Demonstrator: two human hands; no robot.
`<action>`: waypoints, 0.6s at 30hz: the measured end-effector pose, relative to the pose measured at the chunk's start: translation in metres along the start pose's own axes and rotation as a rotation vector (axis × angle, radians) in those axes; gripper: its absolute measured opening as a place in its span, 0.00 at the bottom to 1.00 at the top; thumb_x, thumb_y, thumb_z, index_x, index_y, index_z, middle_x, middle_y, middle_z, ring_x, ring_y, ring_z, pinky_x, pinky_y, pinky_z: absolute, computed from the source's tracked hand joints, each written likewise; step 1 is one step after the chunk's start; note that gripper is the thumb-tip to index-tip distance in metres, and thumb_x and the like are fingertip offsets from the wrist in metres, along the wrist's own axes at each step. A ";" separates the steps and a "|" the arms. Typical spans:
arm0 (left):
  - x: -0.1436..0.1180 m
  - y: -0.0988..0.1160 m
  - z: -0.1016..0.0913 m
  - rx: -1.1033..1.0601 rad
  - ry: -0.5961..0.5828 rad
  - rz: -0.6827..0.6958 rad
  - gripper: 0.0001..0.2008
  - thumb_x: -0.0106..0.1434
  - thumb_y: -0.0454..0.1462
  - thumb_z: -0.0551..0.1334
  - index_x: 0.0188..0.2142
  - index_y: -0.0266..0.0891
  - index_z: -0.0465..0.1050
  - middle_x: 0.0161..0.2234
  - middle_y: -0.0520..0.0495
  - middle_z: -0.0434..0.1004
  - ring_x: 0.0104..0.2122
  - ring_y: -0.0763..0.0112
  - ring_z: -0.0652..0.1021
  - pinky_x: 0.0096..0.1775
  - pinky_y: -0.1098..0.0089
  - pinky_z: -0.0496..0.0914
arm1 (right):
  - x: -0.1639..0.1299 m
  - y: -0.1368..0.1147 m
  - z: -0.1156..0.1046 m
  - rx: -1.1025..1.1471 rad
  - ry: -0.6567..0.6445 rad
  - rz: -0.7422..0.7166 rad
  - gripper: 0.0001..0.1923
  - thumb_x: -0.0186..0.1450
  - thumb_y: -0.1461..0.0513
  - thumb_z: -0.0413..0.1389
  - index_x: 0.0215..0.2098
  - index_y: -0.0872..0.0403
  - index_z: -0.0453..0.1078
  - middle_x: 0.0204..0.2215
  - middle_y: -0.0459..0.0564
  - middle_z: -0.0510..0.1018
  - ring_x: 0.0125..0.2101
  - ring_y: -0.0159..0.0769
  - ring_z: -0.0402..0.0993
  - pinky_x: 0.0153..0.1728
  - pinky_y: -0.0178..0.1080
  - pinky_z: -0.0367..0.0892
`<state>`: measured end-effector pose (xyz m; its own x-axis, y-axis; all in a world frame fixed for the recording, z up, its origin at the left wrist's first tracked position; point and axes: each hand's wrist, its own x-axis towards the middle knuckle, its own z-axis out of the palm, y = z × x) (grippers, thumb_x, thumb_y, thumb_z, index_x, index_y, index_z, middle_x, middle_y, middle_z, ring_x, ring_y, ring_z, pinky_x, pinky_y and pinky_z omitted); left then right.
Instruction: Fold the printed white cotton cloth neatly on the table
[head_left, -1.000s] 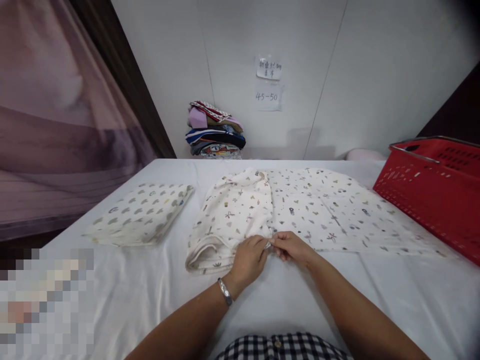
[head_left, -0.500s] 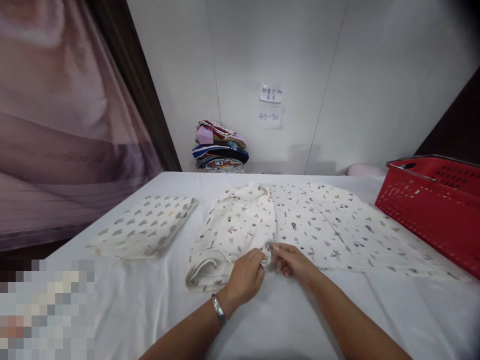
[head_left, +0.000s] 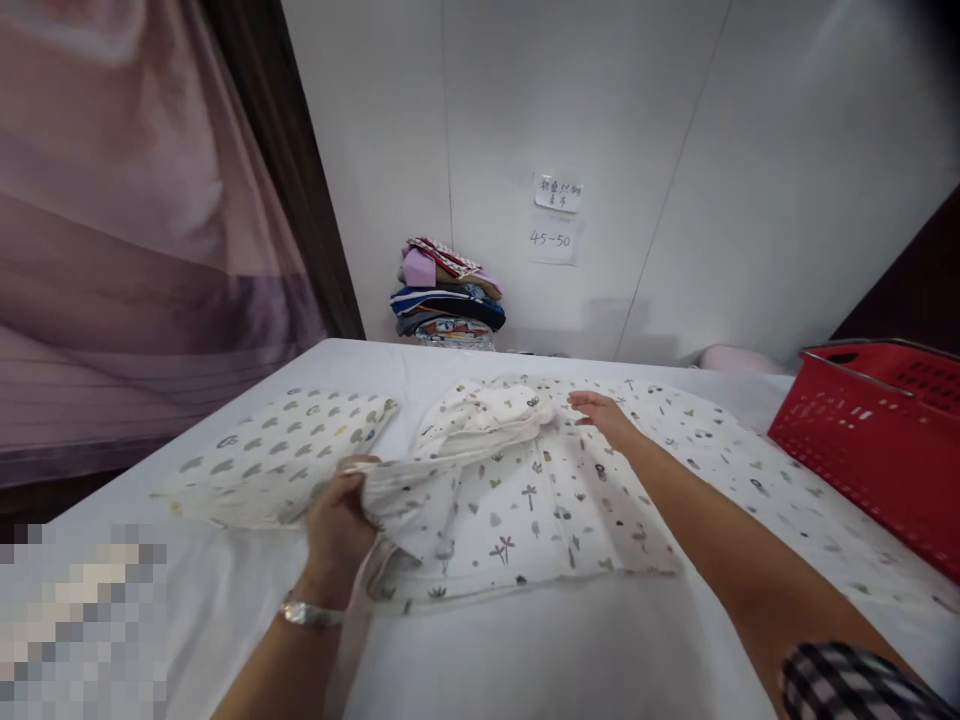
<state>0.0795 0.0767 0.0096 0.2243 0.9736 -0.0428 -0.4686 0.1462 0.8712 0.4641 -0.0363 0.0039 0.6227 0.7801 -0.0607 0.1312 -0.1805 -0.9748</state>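
A white cloth with small plant and shell prints (head_left: 517,500) lies partly folded on the table, its right part spread flat. My left hand (head_left: 341,515), with a silver bracelet at the wrist, is closed on the cloth's left edge and holds it raised, so the fabric drapes in loose folds. My right hand (head_left: 604,415) reaches over the far part of the cloth with its fingers stretched out and nothing in them. Left of the printed cloth lies a folded white cloth with grey cloud-like shapes (head_left: 277,450), close behind my left hand.
A red plastic basket (head_left: 877,440) stands at the right edge of the table (head_left: 247,590). Beyond the table a stack of folded fabrics (head_left: 450,295) rests against the wall. Handwritten paper notes (head_left: 555,240) are on the wall, and a pink curtain (head_left: 135,250) hangs at the left.
My left hand has moved left, pulling up the cloth's folded edge and opening the bundle. My right hand has let go of the cloth and moved farther away from me.
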 end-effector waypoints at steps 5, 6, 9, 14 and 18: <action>0.025 0.010 -0.022 -0.347 0.239 -0.089 0.09 0.45 0.32 0.55 0.28 0.35 0.69 0.24 0.50 0.72 0.30 0.65 0.73 0.43 0.59 0.70 | 0.049 0.010 0.026 0.002 -0.172 0.036 0.24 0.50 0.71 0.50 0.44 0.51 0.73 0.53 0.51 0.72 0.52 0.39 0.67 0.45 0.38 0.67; 0.029 0.010 -0.025 -0.357 0.287 -0.090 0.10 0.45 0.33 0.55 0.29 0.35 0.70 0.25 0.49 0.73 0.31 0.63 0.74 0.44 0.57 0.70 | 0.054 0.012 0.033 0.006 -0.210 0.055 0.26 0.49 0.72 0.49 0.43 0.52 0.74 0.51 0.51 0.73 0.50 0.39 0.69 0.43 0.38 0.68; 0.038 0.009 -0.031 -0.324 0.400 -0.112 0.13 0.44 0.32 0.54 0.31 0.34 0.70 0.26 0.47 0.74 0.34 0.60 0.74 0.47 0.53 0.68 | 0.062 0.018 0.051 0.023 -0.332 0.119 0.27 0.44 0.73 0.49 0.40 0.54 0.75 0.43 0.51 0.78 0.41 0.39 0.73 0.37 0.36 0.69; 0.045 0.004 -0.044 -0.165 0.358 -0.059 0.14 0.47 0.34 0.53 0.34 0.34 0.70 0.26 0.48 0.75 0.36 0.60 0.74 0.48 0.50 0.68 | 0.061 0.024 0.056 0.122 -0.428 0.120 0.22 0.44 0.71 0.52 0.36 0.55 0.76 0.30 0.47 0.78 0.32 0.34 0.72 0.32 0.33 0.67; 0.044 0.002 -0.049 -0.068 0.295 -0.015 0.14 0.50 0.37 0.54 0.37 0.35 0.69 0.29 0.49 0.76 0.39 0.60 0.74 0.49 0.51 0.68 | 0.048 0.026 0.044 0.165 -0.465 0.132 0.21 0.46 0.69 0.58 0.40 0.54 0.75 0.29 0.45 0.77 0.31 0.31 0.72 0.34 0.33 0.68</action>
<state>0.0469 0.1289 -0.0145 -0.0218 0.9787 -0.2040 -0.5258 0.1623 0.8350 0.4637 0.0228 -0.0334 0.2116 0.9479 -0.2382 -0.0728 -0.2278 -0.9710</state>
